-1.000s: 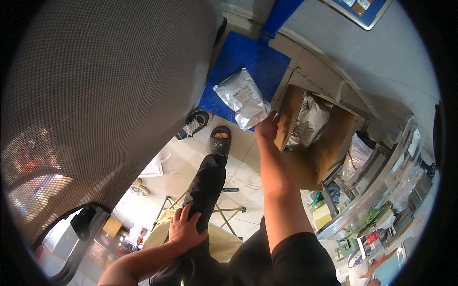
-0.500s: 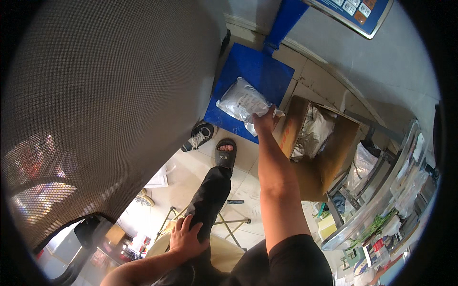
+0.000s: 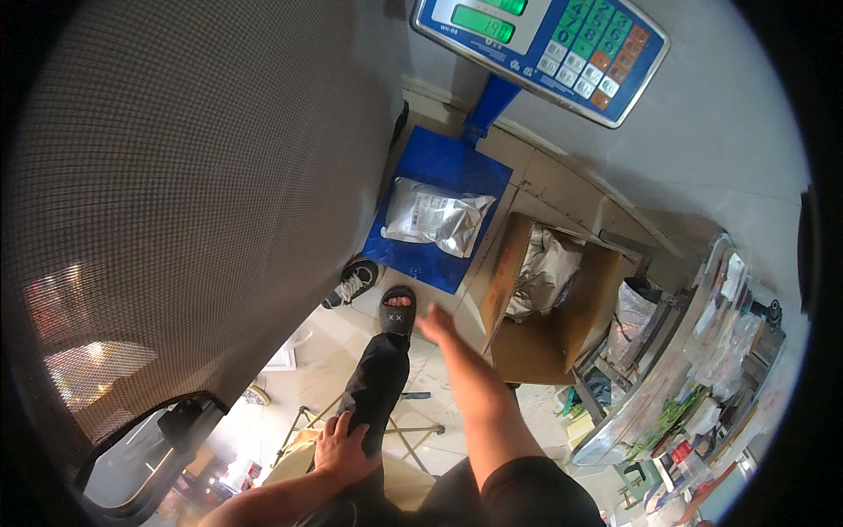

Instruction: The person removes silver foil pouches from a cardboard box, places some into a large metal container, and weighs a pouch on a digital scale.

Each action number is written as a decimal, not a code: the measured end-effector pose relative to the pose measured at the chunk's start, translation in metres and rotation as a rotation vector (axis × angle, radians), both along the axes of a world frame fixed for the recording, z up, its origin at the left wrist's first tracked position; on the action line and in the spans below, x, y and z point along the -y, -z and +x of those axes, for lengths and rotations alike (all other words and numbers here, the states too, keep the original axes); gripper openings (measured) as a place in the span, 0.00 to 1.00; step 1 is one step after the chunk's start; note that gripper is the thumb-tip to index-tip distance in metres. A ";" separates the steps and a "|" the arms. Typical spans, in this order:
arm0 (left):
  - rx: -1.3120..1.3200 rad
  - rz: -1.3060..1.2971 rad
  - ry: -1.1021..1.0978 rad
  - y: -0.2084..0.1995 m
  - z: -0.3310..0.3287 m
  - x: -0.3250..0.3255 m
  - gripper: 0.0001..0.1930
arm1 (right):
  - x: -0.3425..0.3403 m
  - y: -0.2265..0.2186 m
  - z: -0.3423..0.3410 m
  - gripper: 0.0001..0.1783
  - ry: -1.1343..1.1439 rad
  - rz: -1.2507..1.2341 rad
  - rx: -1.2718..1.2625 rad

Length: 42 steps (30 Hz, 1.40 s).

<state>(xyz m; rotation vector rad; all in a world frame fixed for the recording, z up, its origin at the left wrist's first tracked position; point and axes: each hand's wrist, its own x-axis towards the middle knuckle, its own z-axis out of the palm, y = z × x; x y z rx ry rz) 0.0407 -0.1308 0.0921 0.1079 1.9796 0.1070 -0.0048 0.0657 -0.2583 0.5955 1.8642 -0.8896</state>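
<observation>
A silver foil pouch [image 3: 436, 220] lies flat on the blue platform [image 3: 439, 167] of a floor scale. Its display head [image 3: 544, 44] with a green readout and coloured keys sits at the top of the view. My right hand [image 3: 435, 323] is blurred, empty and fingers apart, hanging in the air below the platform near my sandalled foot [image 3: 397, 312]. My left hand [image 3: 344, 450] rests on my knee, fingers spread over the dark trouser leg.
An open cardboard box [image 3: 544, 303] holding more silver pouches stands right of the scale. A large mesh chair back [image 3: 193, 193] fills the left. A dark sneaker [image 3: 353, 283] lies beside the platform. A cluttered metal bench [image 3: 694, 369] runs along the right.
My right hand carried the silver pouch to the blue platform, let it go there, and has pulled back toward me. The left hand stayed on my knee.
</observation>
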 end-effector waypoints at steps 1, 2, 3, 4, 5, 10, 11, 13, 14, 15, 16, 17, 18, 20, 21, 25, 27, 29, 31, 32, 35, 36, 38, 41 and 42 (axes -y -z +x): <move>0.003 0.008 0.018 0.000 -0.001 -0.001 0.35 | 0.009 0.015 0.040 0.39 -0.105 -0.069 0.060; 0.002 0.008 0.018 0.003 0.003 0.000 0.35 | 0.016 0.002 0.057 0.36 -0.244 -0.137 0.174; 0.004 0.009 0.020 0.003 0.005 -0.001 0.35 | 0.020 -0.008 0.082 0.31 -0.266 -0.178 0.202; 0.006 0.007 0.016 0.002 0.005 -0.002 0.35 | 0.024 -0.010 0.106 0.27 -0.296 -0.189 0.182; 0.010 0.003 0.012 0.001 0.005 -0.004 0.35 | 0.027 -0.016 0.123 0.23 -0.278 -0.154 0.166; 0.021 -0.006 0.014 0.001 0.006 -0.012 0.35 | 0.013 -0.011 0.144 0.24 -0.317 -0.106 0.208; 0.025 -0.011 0.013 0.000 0.004 -0.014 0.35 | 0.009 -0.007 0.134 0.23 -0.284 -0.082 0.175; 0.024 -0.018 0.012 -0.001 0.004 -0.015 0.35 | -0.007 -0.015 0.083 0.22 -0.301 -0.111 0.131; 0.019 -0.014 0.015 0.000 0.005 -0.014 0.35 | -0.014 -0.012 0.063 0.23 -0.273 -0.072 0.085; 0.016 -0.012 0.019 0.001 0.005 -0.014 0.35 | -0.020 -0.009 0.044 0.24 -0.243 -0.036 0.039; 0.010 -0.007 0.020 0.001 0.005 -0.014 0.35 | -0.027 -0.005 0.025 0.25 -0.234 -0.001 -0.037; 0.005 -0.003 0.019 0.001 0.005 -0.014 0.35 | -0.033 -0.003 0.008 0.25 -0.226 0.034 -0.111; 0.000 0.000 0.015 0.001 0.005 -0.015 0.35 | -0.038 -0.002 -0.012 0.24 -0.199 0.077 -0.122; -0.019 0.001 0.029 0.002 0.009 -0.015 0.34 | -0.049 -0.009 -0.047 0.23 -0.149 0.102 -0.145; -0.029 0.002 0.031 0.003 0.010 -0.015 0.33 | -0.054 -0.017 -0.064 0.24 -0.134 0.085 -0.160; -0.009 -0.009 0.015 0.002 0.004 -0.019 0.33 | -0.064 -0.011 -0.074 0.24 -0.105 0.084 -0.179; -0.013 -0.011 0.022 0.001 0.002 -0.019 0.33 | -0.067 -0.007 -0.070 0.26 -0.089 0.139 -0.183; -0.013 -0.017 0.009 0.003 -0.001 -0.020 0.33 | -0.064 -0.006 -0.072 0.28 0.012 0.246 -0.224; -0.011 -0.028 -0.010 0.001 -0.004 -0.019 0.33 | -0.059 -0.008 -0.080 0.31 0.205 0.402 -0.296; -0.010 -0.029 -0.013 0.002 -0.006 -0.016 0.33 | -0.059 -0.006 -0.089 0.34 0.241 0.486 -0.264; -0.023 -0.020 -0.023 0.006 -0.010 -0.004 0.33 | -0.069 0.029 -0.104 0.35 0.353 0.552 -0.378; -0.025 -0.011 -0.031 0.007 -0.010 0.000 0.33 | -0.072 0.046 -0.104 0.35 0.321 0.470 -0.361; -0.008 -0.016 -0.020 0.006 -0.018 0.000 0.33 | -0.082 0.077 -0.103 0.34 0.267 0.316 -0.329; 0.012 -0.033 -0.029 0.005 -0.024 -0.002 0.33 | -0.067 0.079 -0.112 0.31 0.481 0.386 -0.233; 0.013 -0.039 -0.026 0.004 -0.025 -0.003 0.33 | -0.060 0.071 -0.113 0.29 0.516 0.424 -0.198</move>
